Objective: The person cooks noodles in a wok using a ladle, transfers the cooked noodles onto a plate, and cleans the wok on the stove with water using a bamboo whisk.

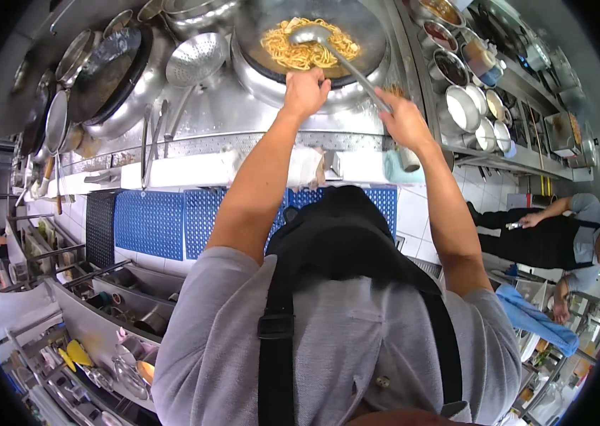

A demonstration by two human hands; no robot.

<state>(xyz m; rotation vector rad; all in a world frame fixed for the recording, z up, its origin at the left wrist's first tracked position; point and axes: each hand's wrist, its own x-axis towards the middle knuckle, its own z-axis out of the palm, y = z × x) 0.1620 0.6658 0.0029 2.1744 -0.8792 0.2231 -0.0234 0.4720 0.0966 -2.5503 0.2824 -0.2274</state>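
Glistening brown noodles (279,50); left fingers (307,77) clamped on wok (254,27), right fingers (392,101) on ladle (342,62).

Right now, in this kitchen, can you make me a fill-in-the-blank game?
1. The bare right hand holds the long-handled silver metal ladle by its ____.
2. The round, dark metal wok contains yellow-brown ____.
3. The round silver metal strainer, full of holes, lies to the wok's ____.

Missing words: handle; noodles; left.
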